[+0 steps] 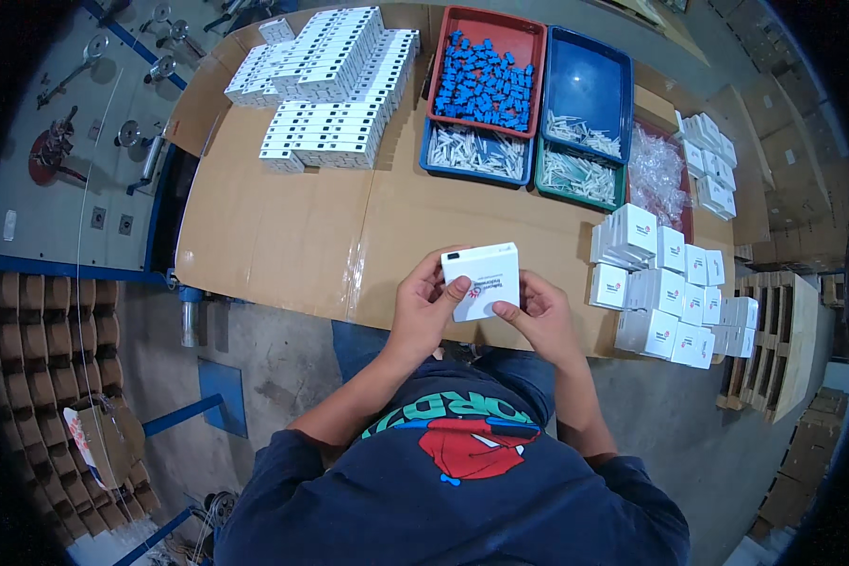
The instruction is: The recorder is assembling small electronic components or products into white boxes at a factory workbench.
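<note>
I hold a small white box (482, 279) with a red and blue mark between both hands, just above the near edge of the cardboard-covered table (283, 236). My left hand (423, 307) grips its left side, thumb on the top face. My right hand (541, 311) grips its lower right corner. To the right of the hands stands a cluster of similar white boxes (665, 288).
A large stack of flat white boxes (325, 80) fills the far left. At the back sit a red tray of blue parts (486, 80), a blue tray (590, 90), trays of white pieces (476, 151), a clear bag (656, 174) and more white boxes (712, 160). Wooden pallets (774, 340) stand at right.
</note>
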A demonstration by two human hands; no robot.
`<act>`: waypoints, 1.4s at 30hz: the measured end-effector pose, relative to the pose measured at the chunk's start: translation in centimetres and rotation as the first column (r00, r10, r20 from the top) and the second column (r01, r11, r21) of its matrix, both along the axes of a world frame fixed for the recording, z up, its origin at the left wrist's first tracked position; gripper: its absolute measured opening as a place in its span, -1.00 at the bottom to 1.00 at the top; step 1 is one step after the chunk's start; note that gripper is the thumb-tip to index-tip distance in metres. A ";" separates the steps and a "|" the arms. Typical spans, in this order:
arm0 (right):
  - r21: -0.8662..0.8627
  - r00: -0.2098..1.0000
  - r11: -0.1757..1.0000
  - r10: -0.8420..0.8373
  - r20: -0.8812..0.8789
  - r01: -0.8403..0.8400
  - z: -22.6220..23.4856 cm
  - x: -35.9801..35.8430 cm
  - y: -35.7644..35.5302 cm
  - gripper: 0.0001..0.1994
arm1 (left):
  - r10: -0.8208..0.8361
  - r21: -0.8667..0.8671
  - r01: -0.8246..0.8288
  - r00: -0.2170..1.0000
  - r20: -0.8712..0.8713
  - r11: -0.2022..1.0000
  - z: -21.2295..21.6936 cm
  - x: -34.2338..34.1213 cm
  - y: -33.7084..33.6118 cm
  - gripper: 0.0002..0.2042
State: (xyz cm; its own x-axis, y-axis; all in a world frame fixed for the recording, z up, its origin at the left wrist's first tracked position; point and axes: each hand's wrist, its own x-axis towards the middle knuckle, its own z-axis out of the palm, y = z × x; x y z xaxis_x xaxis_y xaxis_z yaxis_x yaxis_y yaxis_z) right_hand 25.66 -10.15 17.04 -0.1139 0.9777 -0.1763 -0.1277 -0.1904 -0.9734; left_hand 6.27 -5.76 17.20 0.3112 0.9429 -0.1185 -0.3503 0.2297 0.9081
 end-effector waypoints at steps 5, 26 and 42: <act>-0.098 0.991 0.994 -0.066 -0.120 0.055 -0.6 0.1 0.0 -0.64 | -0.111 -0.043 0.111 0.994 0.015 0.993 0.3 -0.2 0.3 -0.57; -0.217 0.896 0.974 -0.146 -0.420 0.057 -2.4 -0.1 -0.2 -0.65 | -0.184 -0.080 0.185 0.983 0.025 0.979 -0.5 -0.5 1.5 -0.52; 0.018 0.838 0.987 -0.127 -0.531 0.162 -3.8 0.4 -0.3 -0.70 | -0.280 0.168 0.274 0.960 0.018 0.947 0.2 -1.1 0.4 -0.61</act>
State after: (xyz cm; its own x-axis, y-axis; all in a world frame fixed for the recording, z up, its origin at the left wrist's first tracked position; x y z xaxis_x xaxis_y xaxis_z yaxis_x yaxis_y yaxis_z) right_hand 26.07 -10.49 13.20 -0.0295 0.9970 -0.0711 -0.6456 -0.0733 -0.7602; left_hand 5.16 -5.40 17.39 0.5642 0.8243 0.0470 -0.3318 0.1742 0.9271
